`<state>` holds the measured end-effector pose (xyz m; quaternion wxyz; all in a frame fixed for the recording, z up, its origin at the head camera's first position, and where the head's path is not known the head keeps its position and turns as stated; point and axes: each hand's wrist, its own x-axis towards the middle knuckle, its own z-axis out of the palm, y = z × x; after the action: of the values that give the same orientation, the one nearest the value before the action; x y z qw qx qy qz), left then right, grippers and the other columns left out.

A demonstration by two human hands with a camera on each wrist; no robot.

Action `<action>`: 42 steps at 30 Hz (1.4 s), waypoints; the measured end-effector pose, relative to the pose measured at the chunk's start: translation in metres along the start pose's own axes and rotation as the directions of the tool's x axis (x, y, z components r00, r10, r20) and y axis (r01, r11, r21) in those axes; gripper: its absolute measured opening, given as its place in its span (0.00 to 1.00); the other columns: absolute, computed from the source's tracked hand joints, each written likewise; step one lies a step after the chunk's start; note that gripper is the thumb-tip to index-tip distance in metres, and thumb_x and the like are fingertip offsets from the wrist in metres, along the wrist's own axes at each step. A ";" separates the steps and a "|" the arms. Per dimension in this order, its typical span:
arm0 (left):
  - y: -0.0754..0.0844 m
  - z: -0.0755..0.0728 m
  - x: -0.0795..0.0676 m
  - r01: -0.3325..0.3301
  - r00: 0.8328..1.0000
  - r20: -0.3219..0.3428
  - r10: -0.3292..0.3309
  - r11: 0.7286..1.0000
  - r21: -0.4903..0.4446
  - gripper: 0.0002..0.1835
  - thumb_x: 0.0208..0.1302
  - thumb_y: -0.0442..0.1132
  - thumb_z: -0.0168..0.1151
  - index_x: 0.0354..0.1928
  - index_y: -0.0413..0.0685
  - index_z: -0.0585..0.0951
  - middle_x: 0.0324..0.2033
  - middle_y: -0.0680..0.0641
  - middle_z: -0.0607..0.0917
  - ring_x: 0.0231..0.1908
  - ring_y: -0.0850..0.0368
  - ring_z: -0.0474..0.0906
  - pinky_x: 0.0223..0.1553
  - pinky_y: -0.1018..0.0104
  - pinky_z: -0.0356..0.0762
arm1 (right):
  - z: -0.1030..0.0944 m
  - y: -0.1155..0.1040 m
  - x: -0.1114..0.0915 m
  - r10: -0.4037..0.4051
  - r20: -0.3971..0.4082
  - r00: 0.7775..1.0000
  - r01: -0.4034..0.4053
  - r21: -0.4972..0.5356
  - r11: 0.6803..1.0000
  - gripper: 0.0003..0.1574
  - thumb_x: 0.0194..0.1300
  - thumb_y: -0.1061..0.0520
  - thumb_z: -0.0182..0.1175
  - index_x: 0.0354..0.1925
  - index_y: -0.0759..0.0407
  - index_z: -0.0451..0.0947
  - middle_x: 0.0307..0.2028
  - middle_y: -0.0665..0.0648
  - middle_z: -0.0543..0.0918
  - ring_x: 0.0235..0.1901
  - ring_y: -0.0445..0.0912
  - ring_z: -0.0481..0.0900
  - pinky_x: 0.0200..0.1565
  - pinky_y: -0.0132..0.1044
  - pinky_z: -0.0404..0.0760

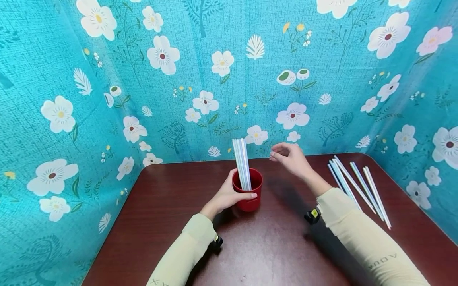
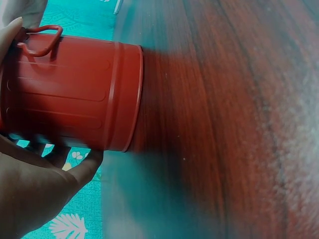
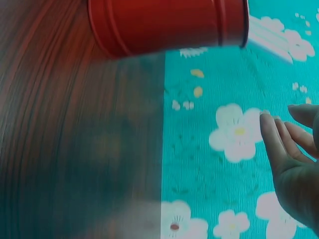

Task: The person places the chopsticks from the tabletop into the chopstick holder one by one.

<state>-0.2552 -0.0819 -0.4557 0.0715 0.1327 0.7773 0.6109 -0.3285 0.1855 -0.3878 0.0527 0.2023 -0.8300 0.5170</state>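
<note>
A red cup (image 1: pixel 249 204) shaped like a small bucket stands on the table, and my left hand (image 1: pixel 227 194) grips it from the left, thumb across the near side. Its little wire-like handle (image 2: pixel 47 50) shows in the left wrist view. Several pale straws (image 1: pixel 242 165) with bluish tints lean out of the cup toward the upper left. My right hand (image 1: pixel 291 159) hovers to the right of the cup, fingers loosely bent and nothing between them. In the right wrist view, the straws' upper ends poke past the cup's rim, away from that hand.
Several more straws (image 1: pixel 352 180) lie loosely fanned on the right side of the dark red-brown table (image 1: pixel 150 222). A turquoise flowered cloth (image 1: pixel 222 99) hangs behind the table and along both sides. Each wrist wears a small black camera.
</note>
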 end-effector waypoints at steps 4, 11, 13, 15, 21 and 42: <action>0.000 0.000 0.000 -0.004 1.000 0.003 0.004 1.000 0.001 0.49 0.49 0.50 0.82 0.70 0.69 0.62 0.62 0.60 0.75 0.63 0.55 0.70 0.51 0.53 0.84 | -0.019 0.013 -0.007 0.031 -0.024 0.999 -0.030 0.040 0.999 0.18 0.75 0.58 0.61 0.57 0.68 0.78 0.50 0.72 0.84 0.46 0.58 0.89 0.44 0.28 0.84; 0.000 0.001 0.000 -0.005 1.000 0.006 0.005 1.000 0.000 0.49 0.49 0.50 0.82 0.70 0.69 0.62 0.62 0.60 0.75 0.64 0.54 0.69 0.51 0.53 0.84 | -0.057 0.042 -0.027 0.125 -0.091 0.988 -0.114 0.121 0.986 0.22 0.76 0.60 0.58 0.59 0.77 0.74 0.54 0.78 0.79 0.42 0.49 0.90 0.47 0.38 0.86; 0.000 0.001 -0.001 -0.003 1.000 0.007 0.003 1.000 0.001 0.49 0.49 0.50 0.82 0.70 0.68 0.61 0.63 0.59 0.75 0.64 0.54 0.69 0.51 0.53 0.84 | -0.070 0.051 -0.036 0.153 -0.094 0.984 -0.141 0.129 0.982 0.24 0.77 0.60 0.57 0.60 0.79 0.71 0.55 0.80 0.77 0.42 0.47 0.90 0.47 0.39 0.86; 0.000 0.001 -0.001 0.001 1.000 0.010 -0.001 1.000 0.001 0.50 0.50 0.50 0.82 0.71 0.68 0.61 0.63 0.58 0.74 0.64 0.53 0.69 0.51 0.53 0.84 | -0.082 0.061 -0.046 0.184 -0.087 0.979 -0.173 0.116 0.978 0.25 0.78 0.59 0.56 0.61 0.79 0.70 0.56 0.79 0.76 0.42 0.43 0.89 0.47 0.35 0.86; 0.001 0.000 -0.001 0.001 1.000 0.007 -0.001 1.000 -0.001 0.50 0.50 0.50 0.82 0.71 0.67 0.61 0.63 0.58 0.74 0.64 0.52 0.69 0.51 0.52 0.84 | -0.115 0.088 -0.069 0.249 -0.103 0.963 -0.248 0.029 0.968 0.28 0.79 0.57 0.54 0.62 0.82 0.68 0.55 0.81 0.76 0.37 0.34 0.87 0.41 0.27 0.85; -0.002 -0.001 0.000 -0.013 1.000 0.025 0.014 1.000 -0.008 0.50 0.50 0.49 0.82 0.71 0.67 0.60 0.63 0.58 0.74 0.64 0.54 0.69 0.52 0.52 0.83 | -0.143 0.117 -0.100 0.413 -0.011 0.911 -0.407 -0.194 0.893 0.36 0.80 0.55 0.50 0.64 0.89 0.58 0.57 0.88 0.72 0.47 0.63 0.87 0.43 0.44 0.88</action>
<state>-0.2559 -0.0827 -0.4573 0.0777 0.1454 0.7728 0.6128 -0.3002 0.3846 -0.4493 -0.0506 0.0246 -0.9007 0.4307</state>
